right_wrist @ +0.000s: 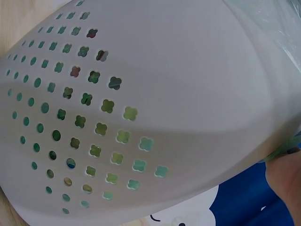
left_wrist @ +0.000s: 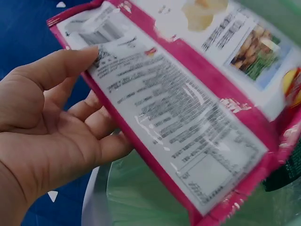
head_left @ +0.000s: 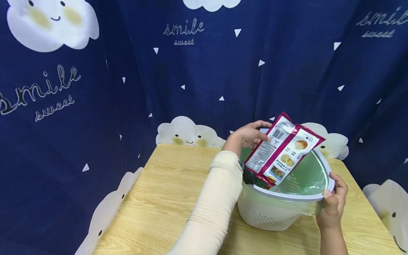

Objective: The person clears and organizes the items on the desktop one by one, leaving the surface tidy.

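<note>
My left hand [head_left: 250, 134] pinches one long edge of a white and magenta snack packet [head_left: 285, 150] over the mouth of a white plastic basket [head_left: 271, 214]. In the left wrist view, the thumb lies on the printed side of the packet [left_wrist: 174, 113] and the other fingers go behind its edge. The packet is tilted, its lower end at the basket's opening. My right hand [head_left: 333, 202] grips the basket's right rim, thumb on the near side. A thin greenish plastic liner [head_left: 307, 177] covers the inside and folds over the rim. The right wrist view shows mostly the basket's perforated wall [right_wrist: 188, 94].
The basket stands on a light wooden table [head_left: 172, 187]. Dark green and black packaging [head_left: 251, 177] shows inside it, partly hidden under the packet. A navy curtain [head_left: 204, 78] with white clouds and triangles hangs behind and beside the table.
</note>
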The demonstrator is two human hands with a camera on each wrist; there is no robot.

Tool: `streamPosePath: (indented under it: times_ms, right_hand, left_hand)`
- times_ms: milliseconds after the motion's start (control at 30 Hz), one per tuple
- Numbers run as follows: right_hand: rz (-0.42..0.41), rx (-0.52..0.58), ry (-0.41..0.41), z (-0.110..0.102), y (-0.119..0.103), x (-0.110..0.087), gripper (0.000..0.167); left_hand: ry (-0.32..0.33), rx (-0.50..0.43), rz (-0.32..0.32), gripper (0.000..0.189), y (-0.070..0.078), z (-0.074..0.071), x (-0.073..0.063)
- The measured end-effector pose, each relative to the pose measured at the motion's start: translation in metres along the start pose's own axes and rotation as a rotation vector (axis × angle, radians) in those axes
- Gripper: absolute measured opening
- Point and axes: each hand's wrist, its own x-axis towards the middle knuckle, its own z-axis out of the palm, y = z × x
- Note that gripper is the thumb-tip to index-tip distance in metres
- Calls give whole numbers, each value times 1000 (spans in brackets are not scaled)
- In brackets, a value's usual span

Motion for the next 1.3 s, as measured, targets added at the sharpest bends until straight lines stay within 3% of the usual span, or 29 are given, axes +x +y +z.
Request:
streamPosePath:
  times_ms: [100, 267, 433, 767, 933, 1067, 1300]
  right_hand:
    - [1, -11, 5, 0, -1, 1, 49]
    - [-3, -23, 7, 0, -2, 2, 49]
    - [-9, -26, 4, -1, -2, 3, 49]
    - [0, -12, -16, -4, 1, 3, 50]
    - [-2, -16, -23, -2, 0, 3, 50]
    - [-2, -24, -27, -2, 0, 1, 50]
    - [-10, -32, -30, -3, 0, 0, 51]
  left_hand:
    - [-38, -4, -19, 41, -1, -3, 0]
    - [-59, 34, -58, 24, 0, -6, -3]
    - [-70, 111, -139, 15, 4, -4, -5]
    - [-22, 312, -299, 18, 7, 6, -7]
    - [-35, 362, -330, 18, 9, 8, -7]
    - [-26, 400, -287, 19, 10, 10, -5]
    - [93, 346, -47, 18, 9, 21, -5]
